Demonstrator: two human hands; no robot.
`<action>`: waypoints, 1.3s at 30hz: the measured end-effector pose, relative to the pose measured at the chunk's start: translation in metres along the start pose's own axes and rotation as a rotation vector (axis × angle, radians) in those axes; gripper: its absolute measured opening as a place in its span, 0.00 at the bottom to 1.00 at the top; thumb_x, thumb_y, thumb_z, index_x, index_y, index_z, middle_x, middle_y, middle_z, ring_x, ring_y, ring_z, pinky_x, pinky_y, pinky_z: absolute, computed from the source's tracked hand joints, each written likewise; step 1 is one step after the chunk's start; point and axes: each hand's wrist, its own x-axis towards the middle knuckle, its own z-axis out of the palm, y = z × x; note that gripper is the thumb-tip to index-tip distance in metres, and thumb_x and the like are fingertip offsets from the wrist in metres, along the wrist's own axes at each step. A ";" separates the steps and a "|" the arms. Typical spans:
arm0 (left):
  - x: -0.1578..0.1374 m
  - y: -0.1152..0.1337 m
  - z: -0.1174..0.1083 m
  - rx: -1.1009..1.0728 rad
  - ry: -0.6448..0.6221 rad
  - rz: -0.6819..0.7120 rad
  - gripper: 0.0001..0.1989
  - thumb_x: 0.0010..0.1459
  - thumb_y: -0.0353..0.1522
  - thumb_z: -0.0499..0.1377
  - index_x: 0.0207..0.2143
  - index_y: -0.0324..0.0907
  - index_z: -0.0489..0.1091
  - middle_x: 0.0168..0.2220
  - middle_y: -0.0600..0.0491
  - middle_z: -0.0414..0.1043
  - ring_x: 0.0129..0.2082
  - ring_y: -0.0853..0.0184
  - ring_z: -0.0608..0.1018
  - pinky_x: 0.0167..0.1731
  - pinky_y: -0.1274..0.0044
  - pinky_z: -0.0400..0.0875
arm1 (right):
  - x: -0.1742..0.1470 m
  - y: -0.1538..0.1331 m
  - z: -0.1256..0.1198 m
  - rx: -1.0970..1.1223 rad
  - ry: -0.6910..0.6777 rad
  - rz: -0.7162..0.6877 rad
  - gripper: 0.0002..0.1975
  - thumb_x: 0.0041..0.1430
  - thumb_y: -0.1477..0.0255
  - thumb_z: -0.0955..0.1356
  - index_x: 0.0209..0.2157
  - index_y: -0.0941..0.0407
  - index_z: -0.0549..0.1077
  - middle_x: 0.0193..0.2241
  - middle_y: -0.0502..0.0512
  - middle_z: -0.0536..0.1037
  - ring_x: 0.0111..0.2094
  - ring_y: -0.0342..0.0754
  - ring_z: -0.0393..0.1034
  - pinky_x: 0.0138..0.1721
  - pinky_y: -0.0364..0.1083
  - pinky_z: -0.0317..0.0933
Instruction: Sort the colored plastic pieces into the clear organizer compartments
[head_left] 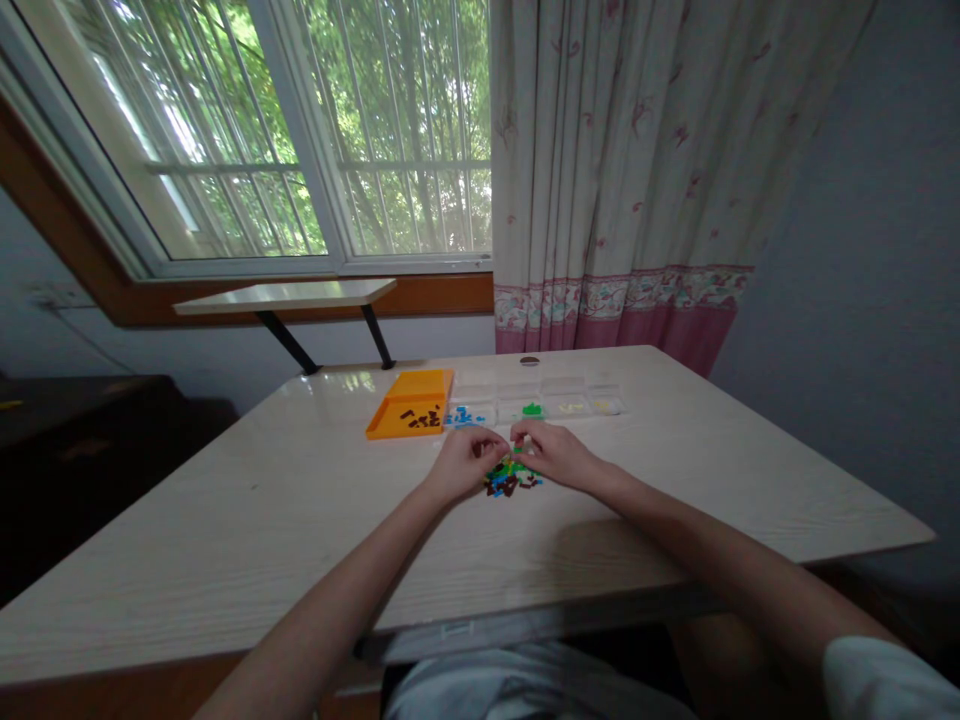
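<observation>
A small mixed pile of toy building bricks, in brown, blue, green and yellow, lies on the table in front of me. My left hand is at the pile's left edge, thumb and fingers curled together. From the right, my right hand reaches over the pile with bent fingers drawn close to the thumb; a bit of green shows by its fingertips. What either hand pinches is too small to make out. Just beyond stand an open orange box with dark brown pieces and clear boxes with blue pieces and green pieces.
More clear boxes with pale yellow pieces continue the row to the right. A raised white shelf on black legs stands at the table's back left. Behind are a barred window and a patterned curtain.
</observation>
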 end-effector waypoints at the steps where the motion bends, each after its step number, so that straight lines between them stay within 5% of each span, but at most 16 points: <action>1: 0.000 0.001 0.000 -0.004 -0.013 -0.001 0.12 0.52 0.35 0.54 0.28 0.38 0.74 0.21 0.54 0.69 0.20 0.74 0.65 0.20 0.82 0.57 | 0.000 -0.001 0.000 -0.017 -0.002 -0.013 0.08 0.52 0.74 0.65 0.37 0.57 0.65 0.31 0.50 0.71 0.25 0.40 0.62 0.30 0.39 0.55; 14: 0.004 -0.010 0.007 -0.248 -0.038 -0.083 0.08 0.47 0.31 0.56 0.26 0.34 0.72 0.20 0.55 0.67 0.21 0.74 0.66 0.22 0.83 0.59 | 0.000 0.000 0.004 -0.133 0.075 -0.121 0.10 0.57 0.69 0.63 0.41 0.56 0.67 0.36 0.54 0.73 0.36 0.44 0.67 0.37 0.41 0.59; 27: 0.005 -0.015 0.006 -0.344 -0.008 -0.097 0.07 0.47 0.32 0.57 0.25 0.35 0.71 0.23 0.54 0.70 0.24 0.72 0.69 0.26 0.81 0.63 | -0.002 0.002 0.004 -0.176 0.163 -0.120 0.08 0.57 0.69 0.63 0.35 0.56 0.70 0.33 0.54 0.74 0.35 0.44 0.68 0.36 0.41 0.60; 33: 0.004 -0.012 -0.001 -0.158 -0.019 -0.072 0.10 0.51 0.33 0.54 0.31 0.36 0.71 0.26 0.53 0.71 0.24 0.72 0.69 0.25 0.81 0.62 | -0.001 0.002 -0.006 -0.195 0.217 -0.098 0.08 0.57 0.69 0.63 0.35 0.56 0.71 0.32 0.54 0.74 0.32 0.42 0.67 0.33 0.41 0.59; 39: -0.001 -0.012 -0.013 0.162 -0.180 -0.020 0.11 0.51 0.34 0.54 0.28 0.38 0.73 0.25 0.52 0.71 0.25 0.71 0.68 0.25 0.81 0.60 | 0.001 0.009 -0.026 -0.222 0.458 -0.086 0.07 0.56 0.70 0.64 0.33 0.57 0.72 0.28 0.52 0.74 0.23 0.39 0.62 0.27 0.40 0.56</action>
